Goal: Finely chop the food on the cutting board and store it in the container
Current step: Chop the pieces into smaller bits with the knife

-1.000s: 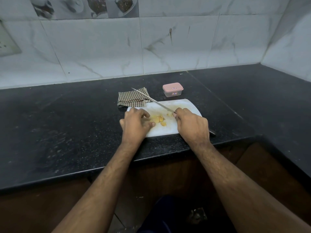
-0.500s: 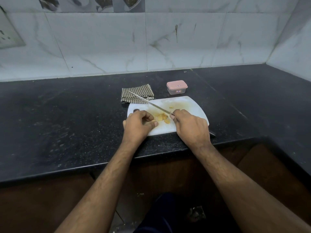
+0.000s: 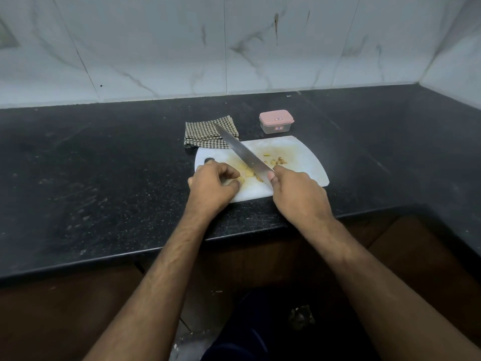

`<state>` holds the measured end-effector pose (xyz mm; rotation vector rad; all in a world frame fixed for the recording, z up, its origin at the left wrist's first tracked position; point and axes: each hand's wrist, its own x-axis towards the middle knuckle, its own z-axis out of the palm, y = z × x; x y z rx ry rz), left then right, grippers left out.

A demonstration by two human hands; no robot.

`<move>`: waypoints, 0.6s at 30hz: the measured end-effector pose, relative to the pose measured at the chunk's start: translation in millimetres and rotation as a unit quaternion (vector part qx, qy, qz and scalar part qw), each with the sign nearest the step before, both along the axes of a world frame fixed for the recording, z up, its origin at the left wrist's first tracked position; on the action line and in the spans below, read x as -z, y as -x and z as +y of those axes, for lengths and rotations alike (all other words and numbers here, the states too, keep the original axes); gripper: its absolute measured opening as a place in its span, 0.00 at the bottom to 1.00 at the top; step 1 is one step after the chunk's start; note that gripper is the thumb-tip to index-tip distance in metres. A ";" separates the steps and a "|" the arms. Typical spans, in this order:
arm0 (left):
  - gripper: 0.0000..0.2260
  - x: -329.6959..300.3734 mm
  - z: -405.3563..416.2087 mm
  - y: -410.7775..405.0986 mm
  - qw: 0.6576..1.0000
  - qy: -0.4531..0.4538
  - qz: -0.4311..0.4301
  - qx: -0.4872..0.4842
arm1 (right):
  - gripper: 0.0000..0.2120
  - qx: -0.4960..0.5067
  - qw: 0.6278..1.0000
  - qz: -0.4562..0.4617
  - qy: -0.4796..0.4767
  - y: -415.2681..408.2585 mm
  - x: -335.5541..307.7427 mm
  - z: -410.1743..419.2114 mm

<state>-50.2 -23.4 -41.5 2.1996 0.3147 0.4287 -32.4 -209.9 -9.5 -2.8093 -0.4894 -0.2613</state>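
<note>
Head view: left hand [image 3: 213,186] pinches yellow food [image 3: 248,173] just beside knife [image 3: 242,149] gripped by right hand [image 3: 296,194].

Kitchen corner. A black speckled stone desk [image 3: 104,178] runs along the back wall and turns toward the viewer on the right, forming an L. White marble-patterned wall tiles [image 3: 156,48] with grey veins and thin vertical joints rise behind it, and a second tiled wall [image 3: 458,56] meets them at the right. Dark brown wooden cabinet fronts [image 3: 65,316] stand below the front edge. Lighting is dim and even.
</note>
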 end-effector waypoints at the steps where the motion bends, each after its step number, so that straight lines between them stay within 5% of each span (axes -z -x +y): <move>1: 0.07 -0.2 0.0 0.0 1.000 -0.004 0.002 -0.001 | 0.14 0.005 1.000 0.027 -0.008 0.3 -4.4 -0.9; 18: 0.06 -4.4 -4.2 3.0 0.998 -0.057 -0.005 -0.006 | 0.12 -0.029 0.986 0.142 0.082 13.7 -31.6 16.5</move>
